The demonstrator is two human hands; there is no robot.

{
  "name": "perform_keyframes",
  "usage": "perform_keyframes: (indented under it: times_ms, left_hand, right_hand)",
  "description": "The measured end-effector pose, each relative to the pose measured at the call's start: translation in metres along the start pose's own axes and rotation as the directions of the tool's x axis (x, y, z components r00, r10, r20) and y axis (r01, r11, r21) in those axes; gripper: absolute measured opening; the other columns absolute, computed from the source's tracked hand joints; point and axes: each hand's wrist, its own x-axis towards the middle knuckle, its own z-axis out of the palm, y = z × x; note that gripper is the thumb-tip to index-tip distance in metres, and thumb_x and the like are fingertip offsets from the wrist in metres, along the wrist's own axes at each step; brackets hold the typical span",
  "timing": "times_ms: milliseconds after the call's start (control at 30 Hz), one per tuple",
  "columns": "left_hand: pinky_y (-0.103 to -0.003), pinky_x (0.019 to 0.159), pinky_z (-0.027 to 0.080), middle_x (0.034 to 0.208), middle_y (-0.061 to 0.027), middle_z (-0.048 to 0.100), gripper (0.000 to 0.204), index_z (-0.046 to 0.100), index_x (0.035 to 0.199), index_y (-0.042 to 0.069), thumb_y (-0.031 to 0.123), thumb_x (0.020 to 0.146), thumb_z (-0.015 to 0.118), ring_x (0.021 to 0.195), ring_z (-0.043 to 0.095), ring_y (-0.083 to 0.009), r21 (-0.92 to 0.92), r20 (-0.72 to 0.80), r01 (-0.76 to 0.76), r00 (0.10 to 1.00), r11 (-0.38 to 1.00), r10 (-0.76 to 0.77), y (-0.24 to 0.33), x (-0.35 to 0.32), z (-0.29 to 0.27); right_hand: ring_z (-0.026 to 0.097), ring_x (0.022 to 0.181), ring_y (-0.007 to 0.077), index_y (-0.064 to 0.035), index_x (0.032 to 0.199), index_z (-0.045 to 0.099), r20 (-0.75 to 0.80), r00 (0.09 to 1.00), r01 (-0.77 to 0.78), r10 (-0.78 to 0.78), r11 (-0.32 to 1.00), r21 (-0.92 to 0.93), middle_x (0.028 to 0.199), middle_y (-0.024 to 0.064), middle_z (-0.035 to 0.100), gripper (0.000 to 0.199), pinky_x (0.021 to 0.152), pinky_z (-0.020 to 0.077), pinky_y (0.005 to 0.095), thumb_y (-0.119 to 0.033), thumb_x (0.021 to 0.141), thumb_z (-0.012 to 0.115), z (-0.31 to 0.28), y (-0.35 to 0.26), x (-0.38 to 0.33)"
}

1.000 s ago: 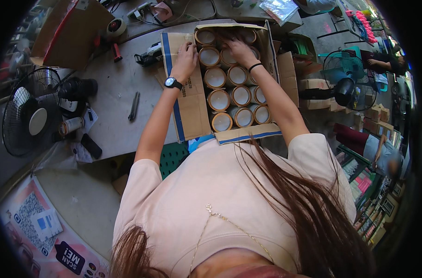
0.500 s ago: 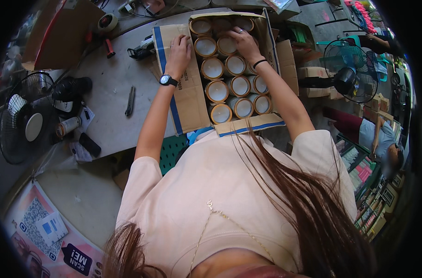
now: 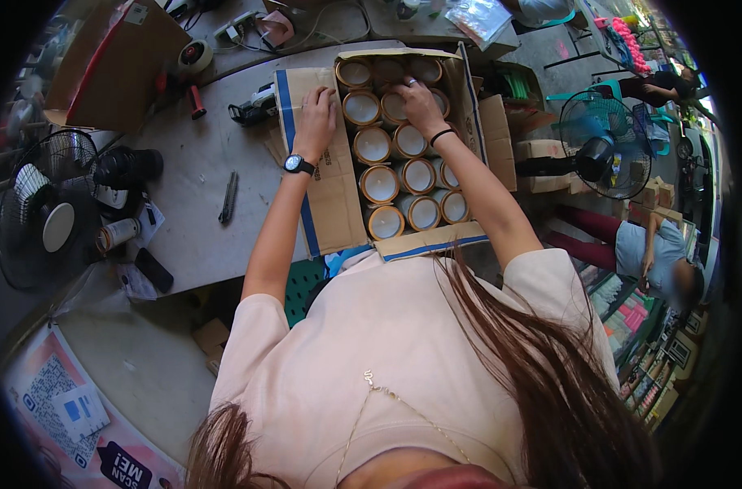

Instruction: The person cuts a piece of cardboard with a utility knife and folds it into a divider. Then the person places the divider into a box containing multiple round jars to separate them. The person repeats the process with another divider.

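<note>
Box (image 3: 332,186) sits open on the table (image 3: 196,204), long axis near-to-far, mouth up. Inside are cans (image 3: 380,182) standing upright in rows, gold rims, white tops. Left hand (image 3: 314,122) lies flat, fingers spread, on the left flap, gripping nothing. Right hand (image 3: 418,104) reaches into the far rows, fingertips on a can top; can't tell if it's closed on anything, since the hand hides the cans under it. Box's near edge is cut off by the person's hair. Fan (image 3: 39,213) stands far left.
</note>
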Motion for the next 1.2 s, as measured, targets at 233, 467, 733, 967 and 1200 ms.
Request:
perform_keyframes:
  times_ms: [233, 467, 733, 967, 1200]
  left_hand:
    - [-0.046, 0.107, 0.044, 0.128, -0.0183, 0.056, 0.032, 0.059, 0.127, 0.001, 0.004, 0.095, 0.058, 0.124, 0.052, -0.0388, -0.012, -0.039, 0.059, 0.997, 0.998, -0.059, 0.000, -0.005, -0.007]
    - [-0.047, 0.108, 0.042, 0.132, -0.0203, 0.052, 0.033, 0.057, 0.130, 0.001, 0.006, 0.097, 0.059, 0.126, 0.051, -0.0398, -0.104, -0.032, 0.143, 0.989, 0.984, -0.147, 0.019, -0.009, -0.029]
    - [-0.038, 0.094, 0.053, 0.134, -0.0185, 0.050, 0.030, 0.058, 0.129, 0.002, 0.006, 0.099, 0.058, 0.114, 0.058, -0.0322, -0.232, -0.197, 0.142, 0.962, 0.962, -0.190, 0.055, -0.014, -0.096]
    - [-0.056, 0.111, 0.036, 0.138, -0.0359, 0.041, 0.092, 0.041, 0.141, -0.004, 0.058, 0.083, 0.075, 0.126, 0.046, -0.0500, -0.143, -0.274, 0.876, 0.411, 0.460, -0.869, -0.155, -0.091, 0.015]
    - [-0.054, 0.105, 0.043, 0.130, -0.0272, 0.047, 0.085, 0.043, 0.136, -0.002, 0.044, 0.078, 0.086, 0.120, 0.049, -0.0482, 0.118, -0.221, 0.819, 0.574, 0.562, -0.789, -0.143, -0.109, 0.042]
  right_hand:
    - [0.066, 0.096, 0.0385, -0.0131, 0.109, 0.074, 0.082, 0.997, -0.003, 0.016, 0.988, -0.156, 0.102, 0.0199, 0.066, 0.031, 0.082, 0.0542, 0.0498, -0.010, 0.087, 0.053, -0.015, -0.022, 0.004]
    - [0.062, 0.098, 0.0373, -0.0074, 0.109, 0.070, 0.057, 0.995, -0.066, 0.077, 0.982, -0.174, 0.102, 0.0186, 0.064, 0.026, 0.087, 0.0508, 0.0483, -0.014, 0.086, 0.059, -0.007, -0.042, 0.014]
    - [0.057, 0.113, 0.0399, -0.0022, 0.127, 0.059, -0.013, 0.985, -0.171, 0.171, 0.984, 0.041, 0.117, 0.0208, 0.062, 0.040, 0.097, 0.0487, 0.0492, -0.014, 0.088, 0.065, -0.037, -0.079, -0.018]
    - [0.056, 0.116, 0.0382, -0.0013, 0.127, 0.060, 0.024, 0.987, -0.159, 0.157, 0.980, 0.118, 0.119, 0.0194, 0.062, 0.041, 0.099, 0.0478, 0.0469, -0.016, 0.090, 0.067, -0.056, -0.110, -0.039]
    - [0.055, 0.117, 0.0386, -0.0006, 0.123, 0.063, 0.039, 0.979, -0.205, 0.201, 0.964, 0.170, 0.119, 0.0196, 0.062, 0.036, 0.101, 0.0473, 0.0469, -0.016, 0.091, 0.066, -0.066, -0.121, -0.055]
